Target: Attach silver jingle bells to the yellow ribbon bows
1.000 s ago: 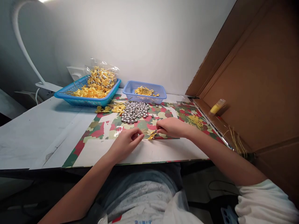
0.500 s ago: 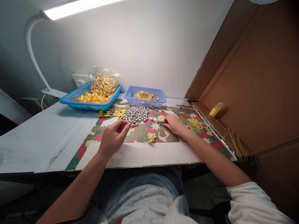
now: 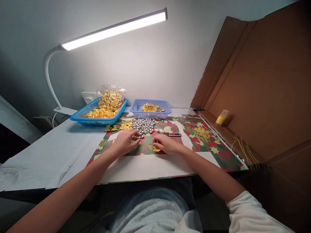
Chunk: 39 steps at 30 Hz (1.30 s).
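At the near edge of a pile of small silver bells (image 3: 143,125) is my left hand (image 3: 124,142), its fingers curled beside a few bells. Whether it grips one is hidden. My right hand (image 3: 166,144) is closed at the fingertips on a yellow ribbon bow (image 3: 156,149) with a looped gold cord (image 3: 150,147). The hand covers most of this piece, which lies low over the mat. Just beyond my right hand, a pair of thread snips (image 3: 173,134) lies on the mat.
Yellow ribbon pieces (image 3: 125,124) lie left of the bells. Behind stand a blue basket (image 3: 97,121) of bows and a smaller lilac basket (image 3: 150,114). Cut yellow cords (image 3: 202,133) lie right on the patterned mat (image 3: 229,158). A cardboard wall (image 3: 255,84) borders the right side; a lamp (image 3: 116,30) hangs above.
My right hand has left the thread snips and moved left and nearer, onto the ribbon bow. My left hand has moved right beside the bells. The camera view has tilted up.
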### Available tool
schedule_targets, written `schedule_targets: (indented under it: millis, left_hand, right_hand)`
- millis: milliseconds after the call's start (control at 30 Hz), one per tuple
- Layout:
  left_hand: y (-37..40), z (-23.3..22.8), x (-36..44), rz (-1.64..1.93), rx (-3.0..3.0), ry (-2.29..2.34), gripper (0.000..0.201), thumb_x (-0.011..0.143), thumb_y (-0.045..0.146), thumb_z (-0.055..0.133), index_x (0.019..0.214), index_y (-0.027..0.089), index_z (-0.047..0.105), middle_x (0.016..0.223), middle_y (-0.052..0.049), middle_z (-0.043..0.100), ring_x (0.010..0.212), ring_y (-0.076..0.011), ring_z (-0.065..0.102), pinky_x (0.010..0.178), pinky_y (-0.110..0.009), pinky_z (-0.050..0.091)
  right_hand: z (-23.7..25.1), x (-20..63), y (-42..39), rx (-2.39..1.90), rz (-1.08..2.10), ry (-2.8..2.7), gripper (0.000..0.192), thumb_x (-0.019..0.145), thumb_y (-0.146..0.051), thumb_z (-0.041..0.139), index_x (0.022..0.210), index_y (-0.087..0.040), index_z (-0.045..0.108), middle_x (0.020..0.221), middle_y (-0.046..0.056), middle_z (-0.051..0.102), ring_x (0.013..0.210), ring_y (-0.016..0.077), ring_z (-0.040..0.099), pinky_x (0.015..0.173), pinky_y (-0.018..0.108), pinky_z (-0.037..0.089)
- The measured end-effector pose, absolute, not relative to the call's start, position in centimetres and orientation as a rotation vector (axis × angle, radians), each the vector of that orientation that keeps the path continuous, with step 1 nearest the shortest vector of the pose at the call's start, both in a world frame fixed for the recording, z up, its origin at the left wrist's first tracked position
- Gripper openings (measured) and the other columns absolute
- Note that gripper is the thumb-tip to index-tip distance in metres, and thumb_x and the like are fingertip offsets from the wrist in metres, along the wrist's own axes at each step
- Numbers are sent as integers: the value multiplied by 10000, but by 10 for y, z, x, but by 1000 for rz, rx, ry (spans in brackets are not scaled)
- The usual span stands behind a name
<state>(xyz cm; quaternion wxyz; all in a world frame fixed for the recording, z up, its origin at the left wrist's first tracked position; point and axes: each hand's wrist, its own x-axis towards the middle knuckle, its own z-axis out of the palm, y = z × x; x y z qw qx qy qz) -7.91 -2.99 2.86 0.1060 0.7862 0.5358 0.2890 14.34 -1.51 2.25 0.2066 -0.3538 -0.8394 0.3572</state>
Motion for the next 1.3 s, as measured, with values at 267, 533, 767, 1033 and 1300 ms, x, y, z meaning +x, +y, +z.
schedule_targets:
  millis: [267,533,767,1033,1300]
  left_hand:
    - [-28,46,-37,1028,1677,778,425,715,335,700,1083,201,538,1001,-64,612,871,-176,595,773,-310,484]
    - [-17,33,-21,1173,1324,755,324,655,331,766,890,160,623,812,-23,652,679,-110,578,652,-246,471]
    - [-16,30,-22,1145,1119,792,388,553,276,821,854,161,605,715,12,622,601,-82,553,591,-215,462]
    - [-14,30,-27,1168,930,868,341,532,258,817,794,159,622,668,13,606,583,-80,561,609,-223,487]
    - [-13,29,-31,1120,1182,905,296,567,357,785,648,144,596,614,12,582,556,-81,521,575,-222,419]
  right_hand:
    - [31,136,-6,-670,1651,-1336,306,792,-506,586,781,-219,483,839,17,545,789,139,534,699,269,448]
    - [27,136,-12,-654,1790,-1111,179,827,-388,569,779,-219,540,856,20,591,808,137,553,745,275,460]
    - [20,128,-9,-849,1782,-1019,109,777,-314,553,781,-209,526,795,14,567,700,123,516,577,225,410]
    - [22,144,-14,-995,636,-1743,315,779,-456,550,614,-200,466,644,-7,503,645,133,452,640,271,386]
    - [23,145,-16,-1022,649,-1792,363,872,-461,426,649,-196,536,619,7,515,623,146,477,600,275,382]
